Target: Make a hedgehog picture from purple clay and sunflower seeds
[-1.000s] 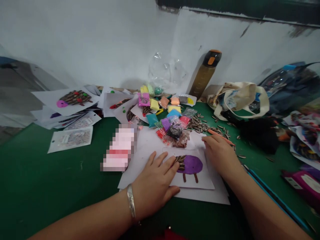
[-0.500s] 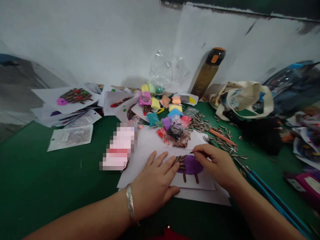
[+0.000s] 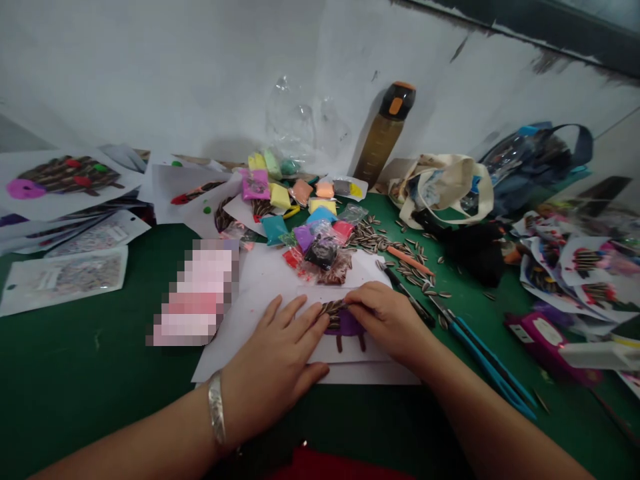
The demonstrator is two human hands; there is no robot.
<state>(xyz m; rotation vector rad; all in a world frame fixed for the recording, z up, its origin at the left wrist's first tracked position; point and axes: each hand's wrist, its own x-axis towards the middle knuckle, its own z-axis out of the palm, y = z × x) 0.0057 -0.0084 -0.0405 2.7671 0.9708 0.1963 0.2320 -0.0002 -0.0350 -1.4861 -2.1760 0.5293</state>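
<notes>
On a white paper sheet (image 3: 377,350) lies a flat purple clay shape (image 3: 353,325) with two brown clay legs below it. Rows of striped sunflower seeds (image 3: 331,313) cover its left part. My left hand (image 3: 273,353), with a silver bangle at the wrist, rests flat on the paper, fingers spread, fingertips touching the seeded end. My right hand (image 3: 393,320) is closed in a pinch at the upper edge of the clay, beside the seeds. A sunflower seed is in that pinch, mostly hidden by the fingers.
Bagged coloured clay (image 3: 320,250) lies beyond the paper. Loose sunflower seeds (image 3: 367,237), an orange stick (image 3: 410,260), a black pen-like tool (image 3: 415,303) and blue-handled scissors (image 3: 493,367) are on the right. Seed pictures (image 3: 75,180) lie left; a bottle (image 3: 383,137) leans against the wall.
My right hand has brought the sunflower seed down and left onto the clay, against the seeded rows. The left hand keeps its place on the paper. The camera view has swung right.
</notes>
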